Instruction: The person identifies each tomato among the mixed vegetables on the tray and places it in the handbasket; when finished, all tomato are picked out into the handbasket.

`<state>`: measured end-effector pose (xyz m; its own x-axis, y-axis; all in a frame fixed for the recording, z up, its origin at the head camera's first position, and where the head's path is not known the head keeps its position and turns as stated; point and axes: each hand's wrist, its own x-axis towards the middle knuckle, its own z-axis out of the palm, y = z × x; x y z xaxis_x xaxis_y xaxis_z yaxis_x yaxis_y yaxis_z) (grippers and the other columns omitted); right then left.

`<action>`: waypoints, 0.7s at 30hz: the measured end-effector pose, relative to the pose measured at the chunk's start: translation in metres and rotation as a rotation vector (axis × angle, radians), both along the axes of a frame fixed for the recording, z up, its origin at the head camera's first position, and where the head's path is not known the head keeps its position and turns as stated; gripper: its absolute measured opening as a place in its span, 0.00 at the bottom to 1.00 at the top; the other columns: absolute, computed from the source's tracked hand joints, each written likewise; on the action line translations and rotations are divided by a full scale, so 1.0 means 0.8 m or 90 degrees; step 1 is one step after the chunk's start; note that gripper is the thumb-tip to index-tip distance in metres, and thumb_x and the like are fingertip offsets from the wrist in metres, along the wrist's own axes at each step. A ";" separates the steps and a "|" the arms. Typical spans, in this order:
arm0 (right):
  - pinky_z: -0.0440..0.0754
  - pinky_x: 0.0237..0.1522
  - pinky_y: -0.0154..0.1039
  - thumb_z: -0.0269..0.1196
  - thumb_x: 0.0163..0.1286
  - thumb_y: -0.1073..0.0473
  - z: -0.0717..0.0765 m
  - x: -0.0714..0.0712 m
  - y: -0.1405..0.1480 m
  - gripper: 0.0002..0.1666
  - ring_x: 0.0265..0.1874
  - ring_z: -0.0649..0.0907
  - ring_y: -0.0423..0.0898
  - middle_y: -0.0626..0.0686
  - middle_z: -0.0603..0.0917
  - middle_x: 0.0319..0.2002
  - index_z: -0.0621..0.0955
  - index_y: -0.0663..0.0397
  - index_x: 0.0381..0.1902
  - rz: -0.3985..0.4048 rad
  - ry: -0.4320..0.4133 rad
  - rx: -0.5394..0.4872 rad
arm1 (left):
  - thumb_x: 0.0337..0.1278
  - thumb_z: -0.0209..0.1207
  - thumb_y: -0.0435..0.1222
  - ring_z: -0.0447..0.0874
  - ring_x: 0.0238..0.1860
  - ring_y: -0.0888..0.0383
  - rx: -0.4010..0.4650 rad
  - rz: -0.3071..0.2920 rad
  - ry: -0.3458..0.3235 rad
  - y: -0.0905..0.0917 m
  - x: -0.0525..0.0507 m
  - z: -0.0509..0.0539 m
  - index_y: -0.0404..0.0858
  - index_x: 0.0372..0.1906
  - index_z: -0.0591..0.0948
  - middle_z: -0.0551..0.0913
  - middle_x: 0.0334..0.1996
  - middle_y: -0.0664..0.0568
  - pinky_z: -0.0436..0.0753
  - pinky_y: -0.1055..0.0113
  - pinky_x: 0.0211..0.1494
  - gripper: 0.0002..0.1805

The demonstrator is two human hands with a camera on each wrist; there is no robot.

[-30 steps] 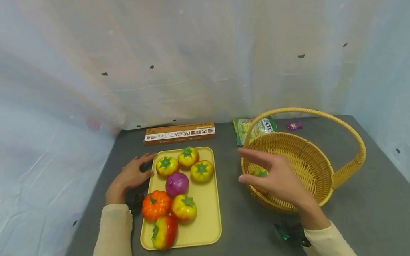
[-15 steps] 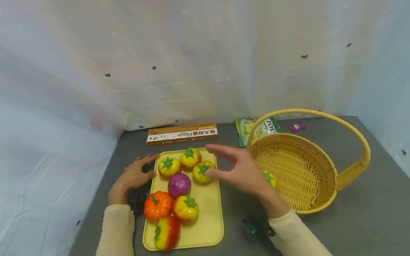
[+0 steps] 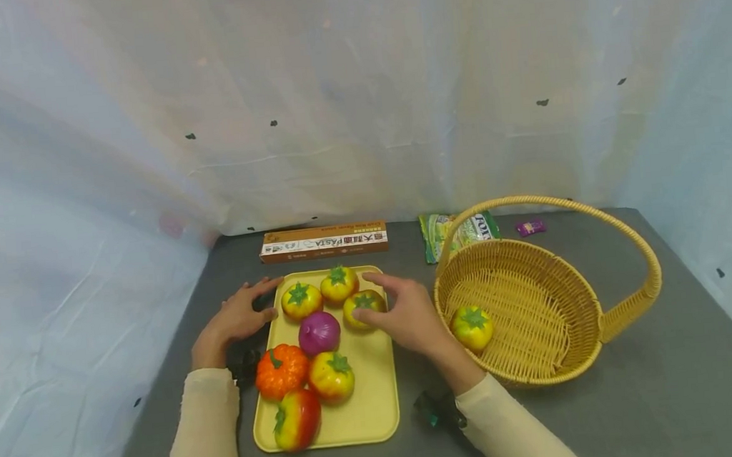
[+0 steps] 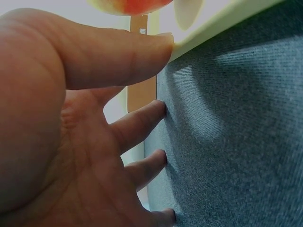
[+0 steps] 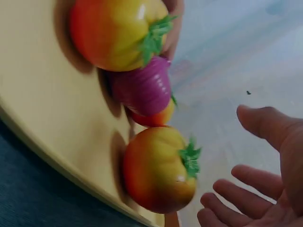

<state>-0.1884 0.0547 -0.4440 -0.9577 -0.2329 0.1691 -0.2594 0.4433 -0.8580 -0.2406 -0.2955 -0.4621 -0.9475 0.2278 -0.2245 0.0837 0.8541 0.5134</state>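
Note:
My left hand (image 3: 234,318) is at the left edge of a yellow tray (image 3: 373,378), fingers spread. In the left wrist view its thumb meets the tray rim (image 4: 213,35) and several fingertips rest on the grey cloth. Over the tray's right side, my right hand (image 3: 412,318) is spread around a yellow-red toy tomato (image 3: 364,300), thumb in front of it. The right wrist view shows a gap between the fingers and this tomato (image 5: 158,170). Also on the tray are a purple onion (image 3: 319,332), an orange pumpkin (image 3: 282,371), a red-yellow fruit (image 3: 299,420) and several more tomatoes.
To the right stands a wicker basket (image 3: 581,298) with a tall arched handle and one tomato (image 3: 472,328) inside. Behind lie a pasta box (image 3: 323,242), a green packet (image 3: 434,237) and a small purple packet (image 3: 530,228). Pale curtains surround the grey table.
My right hand has moved left from over the basket to the tomato at the tray's right side, uncovering the tomato in the basket. The left hand has stayed at the tray edge.

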 end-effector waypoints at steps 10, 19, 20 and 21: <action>0.81 0.71 0.58 0.81 0.62 0.54 -0.022 0.001 -0.011 0.40 0.66 0.86 0.59 0.59 0.88 0.66 0.84 0.52 0.72 -0.024 -0.019 0.053 | 0.76 0.62 0.41 0.45 0.84 0.19 -0.001 -0.001 0.004 0.000 0.000 -0.005 0.45 0.86 0.67 0.58 0.86 0.30 0.40 0.11 0.75 0.38; 0.81 0.70 0.58 0.80 0.61 0.61 -0.028 0.001 -0.010 0.35 0.64 0.87 0.59 0.59 0.90 0.62 0.86 0.53 0.67 -0.025 0.001 0.094 | 0.77 0.62 0.41 0.44 0.85 0.19 -0.002 0.001 0.006 0.000 0.000 -0.002 0.45 0.86 0.67 0.58 0.86 0.31 0.40 0.11 0.75 0.38; 0.82 0.69 0.57 0.80 0.61 0.61 -0.027 0.001 -0.010 0.34 0.63 0.87 0.59 0.59 0.90 0.62 0.87 0.53 0.67 -0.026 -0.002 0.091 | 0.77 0.62 0.41 0.44 0.85 0.19 0.000 0.001 0.006 0.000 0.000 -0.001 0.45 0.86 0.67 0.58 0.86 0.31 0.40 0.11 0.75 0.38; 0.83 0.68 0.57 0.80 0.62 0.60 -0.027 0.001 -0.009 0.34 0.62 0.88 0.58 0.58 0.91 0.61 0.87 0.53 0.67 -0.027 -0.002 0.091 | 0.77 0.62 0.41 0.44 0.85 0.19 0.002 0.000 0.007 0.000 0.000 -0.001 0.45 0.86 0.67 0.58 0.86 0.31 0.40 0.11 0.75 0.38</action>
<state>-0.1877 0.0472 -0.4656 -0.9678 -0.2134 0.1336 -0.2346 0.5711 -0.7867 -0.2404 -0.2952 -0.4630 -0.9498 0.2284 -0.2140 0.0892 0.8527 0.5147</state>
